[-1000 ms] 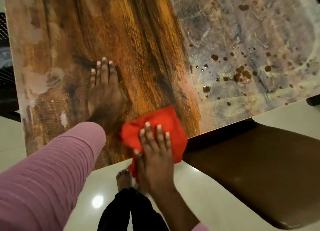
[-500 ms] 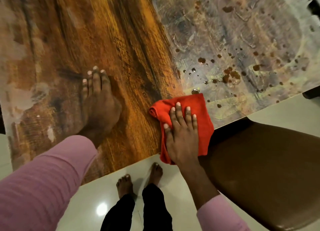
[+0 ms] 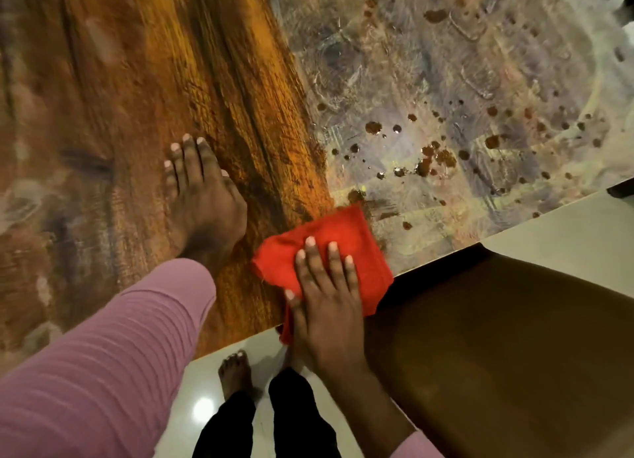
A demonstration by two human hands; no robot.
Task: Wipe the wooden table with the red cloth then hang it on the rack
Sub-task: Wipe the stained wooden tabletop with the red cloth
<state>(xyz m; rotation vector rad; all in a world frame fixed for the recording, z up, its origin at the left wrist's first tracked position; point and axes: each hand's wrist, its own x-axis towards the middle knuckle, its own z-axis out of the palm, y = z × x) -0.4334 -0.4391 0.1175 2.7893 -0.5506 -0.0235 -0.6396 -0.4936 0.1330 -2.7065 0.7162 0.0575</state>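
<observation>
The wooden table (image 3: pixel 144 80) fills most of the view; its left half is brown grain and its right half is pale with brown spots (image 3: pixel 429 162). The red cloth (image 3: pixel 329 238) lies folded at the table's near edge, one corner hanging over it. My right hand (image 3: pixel 326 303) presses flat on the cloth, fingers spread. My left hand (image 3: pixel 202 200) rests flat on the bare wood to the left of the cloth, holding nothing. No rack is in view.
A brown padded chair seat (image 3: pixel 497 337) stands at the lower right, tucked against the table's edge. Below the edge is pale tiled floor (image 3: pixel 206 413) with my bare feet and black trousers.
My right hand slid the red cloth to the right along the near edge, from the brown wood towards the spotted pale part. My left hand stayed flat on the wood.
</observation>
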